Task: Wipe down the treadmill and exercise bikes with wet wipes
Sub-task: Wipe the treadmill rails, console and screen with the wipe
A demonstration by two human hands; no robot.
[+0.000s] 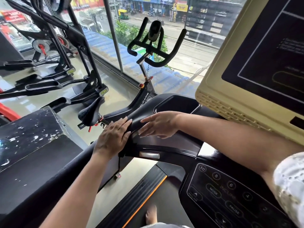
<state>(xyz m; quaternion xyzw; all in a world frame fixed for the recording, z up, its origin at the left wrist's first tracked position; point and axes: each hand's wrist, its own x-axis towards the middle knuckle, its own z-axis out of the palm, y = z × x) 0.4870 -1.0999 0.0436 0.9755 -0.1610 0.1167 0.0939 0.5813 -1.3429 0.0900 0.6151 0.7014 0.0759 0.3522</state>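
Observation:
I stand on a black treadmill; its left console arm point(164, 143) runs under both hands. My left hand point(113, 137) lies flat on the arm's outer left edge, fingers straight. Flat on the arm's top surface is my right hand point(158, 125), its fingers pointing left, almost meeting the left fingertips. A pale patch under the right fingertips point(137, 134) could be a wipe or a reflection; I cannot tell which. A black exercise bike point(143, 99) stands just beyond the arm, with its saddle point(92, 111) near my left hand and its handlebars point(156, 51) up by the window.
The treadmill's cream-framed screen point(263, 63) fills the upper right, and its button panel point(230, 191) lies below my right forearm. Elliptical trainers point(69, 76) stand at the left. A scuffed black block point(32, 137) sits left of the treadmill. A glass window wall point(115, 38) runs behind the bike.

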